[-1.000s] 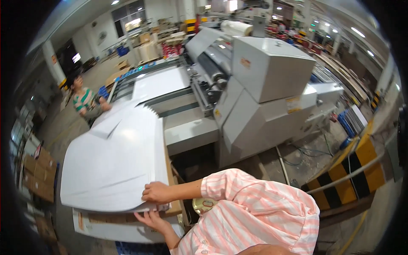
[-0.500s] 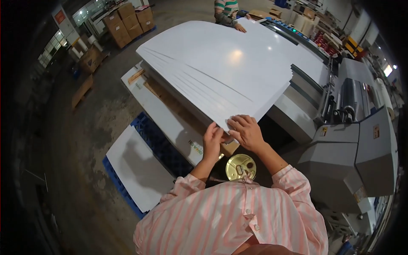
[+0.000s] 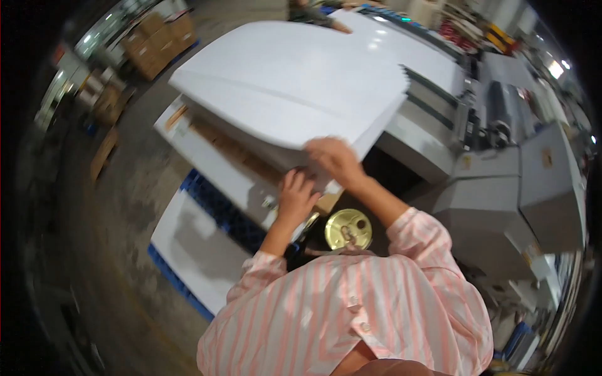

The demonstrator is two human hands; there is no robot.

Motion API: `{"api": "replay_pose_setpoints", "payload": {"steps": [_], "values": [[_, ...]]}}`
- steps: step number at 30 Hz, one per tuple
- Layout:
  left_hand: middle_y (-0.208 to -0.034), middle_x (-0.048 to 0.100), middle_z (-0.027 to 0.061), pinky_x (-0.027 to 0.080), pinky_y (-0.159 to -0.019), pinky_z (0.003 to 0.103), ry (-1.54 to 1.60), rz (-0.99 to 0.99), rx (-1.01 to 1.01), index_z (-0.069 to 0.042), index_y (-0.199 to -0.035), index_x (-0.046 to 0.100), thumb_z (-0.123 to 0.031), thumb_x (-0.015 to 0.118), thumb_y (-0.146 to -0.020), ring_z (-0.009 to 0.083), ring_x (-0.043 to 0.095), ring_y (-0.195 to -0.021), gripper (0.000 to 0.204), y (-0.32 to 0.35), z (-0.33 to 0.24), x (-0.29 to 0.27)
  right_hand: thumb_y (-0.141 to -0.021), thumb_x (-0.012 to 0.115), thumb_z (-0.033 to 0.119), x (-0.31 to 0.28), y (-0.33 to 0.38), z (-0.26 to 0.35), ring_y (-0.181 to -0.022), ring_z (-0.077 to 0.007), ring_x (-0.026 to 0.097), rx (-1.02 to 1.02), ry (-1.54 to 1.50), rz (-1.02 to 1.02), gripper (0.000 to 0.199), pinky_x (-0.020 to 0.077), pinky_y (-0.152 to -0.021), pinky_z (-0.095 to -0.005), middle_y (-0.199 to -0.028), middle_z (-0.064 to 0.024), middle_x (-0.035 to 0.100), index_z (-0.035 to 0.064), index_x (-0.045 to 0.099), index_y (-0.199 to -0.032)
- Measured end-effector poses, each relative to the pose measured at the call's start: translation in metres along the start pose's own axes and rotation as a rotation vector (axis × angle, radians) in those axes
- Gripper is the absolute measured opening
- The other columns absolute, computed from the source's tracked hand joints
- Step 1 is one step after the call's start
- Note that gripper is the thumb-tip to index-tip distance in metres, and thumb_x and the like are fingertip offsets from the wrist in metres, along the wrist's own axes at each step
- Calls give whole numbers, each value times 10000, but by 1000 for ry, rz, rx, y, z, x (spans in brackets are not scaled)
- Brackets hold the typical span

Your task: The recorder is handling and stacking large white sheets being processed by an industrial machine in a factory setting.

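Observation:
A stack of large, glossy white sheets (image 3: 276, 75) spreads out before me, its near corner raised and bent upward. My right hand (image 3: 335, 160) is closed on that raised corner, blurred by motion. Lower and to the left, my left hand (image 3: 298, 197) rests against the stack's near edge, under the lifted sheets. Its fingers are bent and apart, and nothing shows in its grasp. How many sheets the right hand pinches cannot be made out.
Left of the stack, a blue pallet (image 3: 216, 203) carries more white sheets (image 3: 194, 244). A round yellowish metal lid (image 3: 348, 229) lies near my body. A grey machine with rollers (image 3: 486, 207) stands right. Across the stack is another person's hand (image 3: 340, 27). Cardboard boxes (image 3: 160, 41) stand far left.
My right hand has lifted the corner of the sheets, which now bow upward. My left hand has come away from the corner, down and left. The whole view has shifted slightly.

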State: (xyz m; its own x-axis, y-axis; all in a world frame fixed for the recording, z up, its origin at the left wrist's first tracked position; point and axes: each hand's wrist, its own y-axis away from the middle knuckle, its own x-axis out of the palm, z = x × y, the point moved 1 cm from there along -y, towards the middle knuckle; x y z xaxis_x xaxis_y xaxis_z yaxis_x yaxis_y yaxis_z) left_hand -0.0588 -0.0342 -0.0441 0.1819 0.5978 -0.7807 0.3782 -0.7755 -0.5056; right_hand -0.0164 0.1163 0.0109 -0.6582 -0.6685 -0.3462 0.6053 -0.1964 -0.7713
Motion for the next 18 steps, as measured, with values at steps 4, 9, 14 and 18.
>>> {"api": "replay_pose_setpoints", "payload": {"steps": [4,9,14,18], "values": [[-1123,488,147,300,-914,505,-100,96,80,-56,-1019,551,-244,706,-633,367,394,-1092,457,4,11,0,-727,552,169,18,29,-31,-683,-300,555,33,405,503,114,451,-605,-389,-742,-103,588,62,590,-739],[-1030,504,160,330,-903,486,-116,78,123,-29,-929,584,-204,691,-650,371,427,-1032,347,-2,15,-10,-773,537,221,12,34,-30,-831,-271,565,61,187,348,184,431,-719,-391,-882,-76,619,94,610,-885],[-984,511,162,408,-809,399,-53,154,8,-30,-953,590,-170,678,-705,315,478,-956,298,-11,-9,-21,-776,558,238,-2,49,-23,-946,-226,531,-15,389,281,173,402,-783,-366,-939,-11,608,117,591,-895],[-965,537,163,458,-723,349,56,43,-318,-22,-1060,570,-142,610,-802,276,535,-894,288,-6,-18,-11,-766,573,255,0,42,-21,-906,-216,521,-7,450,332,170,393,-774,-362,-904,-2,592,143,584,-895]]}}
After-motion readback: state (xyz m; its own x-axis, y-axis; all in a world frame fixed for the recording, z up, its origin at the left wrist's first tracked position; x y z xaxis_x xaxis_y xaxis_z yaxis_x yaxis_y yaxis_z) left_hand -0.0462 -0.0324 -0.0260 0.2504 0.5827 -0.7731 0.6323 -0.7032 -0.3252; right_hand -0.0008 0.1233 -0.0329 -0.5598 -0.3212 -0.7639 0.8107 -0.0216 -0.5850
